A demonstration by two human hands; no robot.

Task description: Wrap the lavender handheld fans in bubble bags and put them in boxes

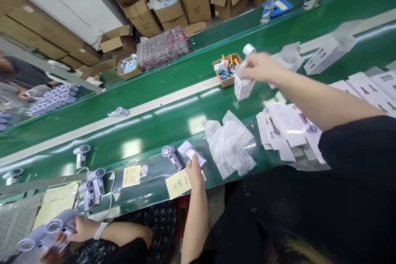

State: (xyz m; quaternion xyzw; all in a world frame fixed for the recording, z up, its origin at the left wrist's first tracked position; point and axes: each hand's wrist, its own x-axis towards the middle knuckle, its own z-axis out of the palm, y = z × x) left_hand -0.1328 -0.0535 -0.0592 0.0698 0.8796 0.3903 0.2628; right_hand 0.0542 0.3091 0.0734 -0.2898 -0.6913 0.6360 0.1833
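One smooth, pale-lilac fan (185,148) with a rounded head has its handle pinched by the left hand's (195,172) fingers; the right hand's (261,67) fingers pinch a white, printed box (243,90).

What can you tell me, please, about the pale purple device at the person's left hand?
The pale purple device looks like smooth plastic, with a short, rounded head and a straight handle. It slants over the green bench between a similar fan and bubble wrap. The left hand touches its handle; grip is unclear.
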